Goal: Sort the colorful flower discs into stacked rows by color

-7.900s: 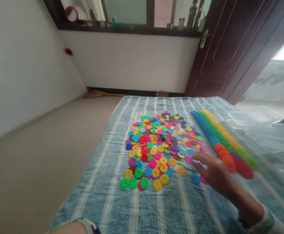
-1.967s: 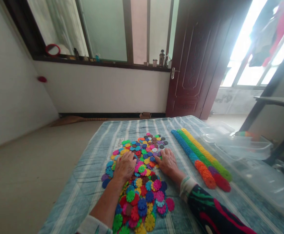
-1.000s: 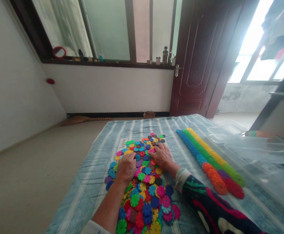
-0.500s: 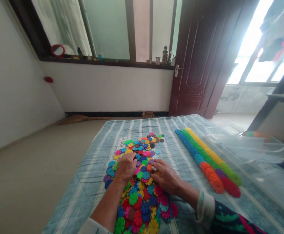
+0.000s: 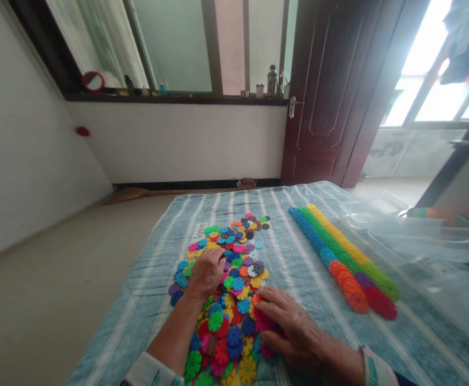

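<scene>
A long heap of flower-shaped plastic discs (image 5: pixel 234 336) in many colours lies on a striped blue-grey cloth (image 5: pixel 129 321). My left hand (image 5: pixel 207 272) rests over the left side of the heap, its fingers curled closed. Whatever is inside those fingers is hidden; a dark edge shows at the fingertips. On the heap's right edge, my right hand (image 5: pixel 298 332) lies with fingers apart, touching or just above some pink and orange discs. A grey disc (image 5: pixel 259 267) sits on the pile above my right hand. Three rows of overlapping discs (image 5: pixel 334 244), sorted by colour, lie to the right.
Clear plastic containers (image 5: pixel 423 241) stand at the right side of the cloth. A printed word "love" (image 5: pixel 201 230) shows near the far left of the heap. Beyond the cloth are a dark red door (image 5: pixel 326 96) and a window ledge (image 5: pixel 178 99) with small items.
My right hand has moved back toward me and rightward, uncovering the grey disc and some yellow discs. My left hand stays in nearly the same place, still closed.
</scene>
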Available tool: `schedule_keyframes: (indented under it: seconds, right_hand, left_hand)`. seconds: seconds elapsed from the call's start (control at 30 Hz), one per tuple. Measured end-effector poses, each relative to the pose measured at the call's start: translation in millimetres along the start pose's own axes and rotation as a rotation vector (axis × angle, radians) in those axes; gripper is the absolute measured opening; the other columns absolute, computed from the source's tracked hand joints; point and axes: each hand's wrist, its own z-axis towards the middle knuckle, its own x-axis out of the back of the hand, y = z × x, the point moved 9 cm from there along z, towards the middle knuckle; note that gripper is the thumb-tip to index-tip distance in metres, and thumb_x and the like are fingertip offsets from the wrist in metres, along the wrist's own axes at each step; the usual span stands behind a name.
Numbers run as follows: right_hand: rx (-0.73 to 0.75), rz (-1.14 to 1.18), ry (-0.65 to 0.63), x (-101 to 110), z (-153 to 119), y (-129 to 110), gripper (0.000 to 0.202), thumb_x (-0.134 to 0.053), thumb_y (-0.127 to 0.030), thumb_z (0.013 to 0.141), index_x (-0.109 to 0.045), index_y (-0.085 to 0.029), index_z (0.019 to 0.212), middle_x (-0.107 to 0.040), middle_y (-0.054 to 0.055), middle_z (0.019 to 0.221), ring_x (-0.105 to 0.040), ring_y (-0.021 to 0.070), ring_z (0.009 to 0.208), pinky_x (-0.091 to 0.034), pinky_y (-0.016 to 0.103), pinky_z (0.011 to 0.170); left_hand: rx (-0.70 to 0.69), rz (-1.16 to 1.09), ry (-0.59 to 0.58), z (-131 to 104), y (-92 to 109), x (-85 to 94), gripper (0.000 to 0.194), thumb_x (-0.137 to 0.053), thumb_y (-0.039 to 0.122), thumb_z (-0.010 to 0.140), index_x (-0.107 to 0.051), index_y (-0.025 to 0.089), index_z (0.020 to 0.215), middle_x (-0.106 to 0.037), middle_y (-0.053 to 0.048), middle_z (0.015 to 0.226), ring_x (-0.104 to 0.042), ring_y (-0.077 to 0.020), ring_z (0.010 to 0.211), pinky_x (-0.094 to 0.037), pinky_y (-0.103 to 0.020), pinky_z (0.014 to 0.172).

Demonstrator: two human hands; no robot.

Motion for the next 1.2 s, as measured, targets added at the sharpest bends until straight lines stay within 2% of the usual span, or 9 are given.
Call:
schedule_keyframes:
  seconds: [0.13,0.37,0.5,0.7,0.9,1.2]
  right_hand:
    - [0.003,0.011,0.017,3.3,2.2,-0.6,0.022,-0.060,-0.026,0.084,-0.062,-0.018,0.104,-0.060,0.012,0.117,-0.054,0.0246,0.109,-0.043,0.039,0.098]
    - [0.003,0.017,-0.015,-1.3,0.3,3.7,0.025,-0.061,-0.024,0.083,-0.060,-0.017,0.107,-0.059,0.011,0.119,-0.053,0.0254,0.110,-0.043,0.040,0.098]
    - [-0.011,0.034,0.026,0.3,-2.2,11.6,0.022,-0.058,-0.022,0.086,-0.058,-0.018,0.108,-0.060,0.010,0.117,-0.054,0.0242,0.109,-0.044,0.039,0.096]
    - [-0.066,0.018,0.099,4.8,-6.4,25.2,0.026,-0.059,-0.019,0.083,-0.058,-0.019,0.109,-0.062,0.011,0.115,-0.056,0.0246,0.107,-0.046,0.040,0.093]
    - [-0.105,-0.016,0.138,7.8,-11.0,34.6,0.033,-0.065,-0.023,0.079,-0.060,-0.019,0.112,-0.061,0.011,0.117,-0.056,0.0255,0.110,-0.047,0.042,0.095]
    - [-0.092,-0.070,0.132,11.2,-12.3,34.5,0.015,-0.065,-0.028,0.082,-0.066,-0.017,0.092,-0.063,0.013,0.114,-0.056,0.0262,0.111,-0.046,0.043,0.097]
  left_hand:
    - [-0.034,-0.024,0.026,-0.6,2.6,0.9,0.025,-0.047,0.019,0.082,-0.067,0.016,0.096,-0.072,-0.010,0.097,-0.064,-0.0242,0.091,-0.052,-0.038,0.086]
    - [-0.025,-0.083,0.069,-1.3,5.1,7.2,0.023,-0.047,0.024,0.084,-0.067,0.018,0.095,-0.073,-0.008,0.096,-0.065,-0.0223,0.090,-0.052,-0.035,0.084]
    - [0.002,-0.100,0.072,-1.8,9.1,9.6,0.022,-0.048,0.023,0.082,-0.068,0.019,0.092,-0.073,-0.007,0.094,-0.066,-0.0205,0.087,-0.052,-0.032,0.082]
    - [0.054,-0.115,0.041,-0.9,11.3,9.0,0.021,-0.050,0.027,0.082,-0.068,0.019,0.090,-0.073,-0.006,0.092,-0.066,-0.0198,0.084,-0.051,-0.030,0.079]
    - [0.088,-0.117,0.002,-0.5,13.0,9.0,0.019,-0.051,0.026,0.081,-0.068,0.020,0.087,-0.072,-0.004,0.083,-0.065,-0.0174,0.075,-0.048,-0.026,0.071]
    - [0.101,-0.138,-0.002,0.8,8.7,1.6,0.022,-0.051,0.029,0.081,-0.069,0.020,0.090,-0.073,-0.005,0.087,-0.065,-0.0181,0.078,-0.048,-0.027,0.074]
